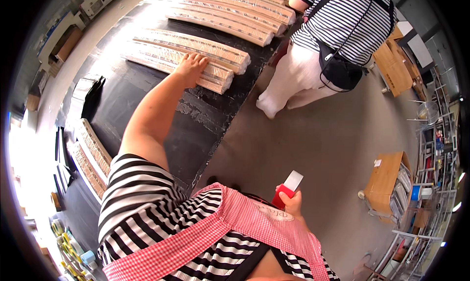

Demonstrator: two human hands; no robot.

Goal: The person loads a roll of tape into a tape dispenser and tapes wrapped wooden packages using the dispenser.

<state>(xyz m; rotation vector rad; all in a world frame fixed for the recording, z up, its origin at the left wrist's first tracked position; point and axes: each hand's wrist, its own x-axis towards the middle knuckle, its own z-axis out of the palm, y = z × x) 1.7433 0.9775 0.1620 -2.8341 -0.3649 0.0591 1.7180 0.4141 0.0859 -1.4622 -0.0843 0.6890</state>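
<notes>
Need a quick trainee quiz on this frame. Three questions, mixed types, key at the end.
1. Multiple choice: what does the right hand hold?
A) a roll of yellow tape
B) a red item with a flat whitish end
C) a cardboard box

2. True or false: the left hand is on a long film-wrapped bundle.

3. Fill in the blank: the co-worker in the striped top carries a ____ bag at the hip.

Key: 1. B; 2. true; 3. black
</notes>
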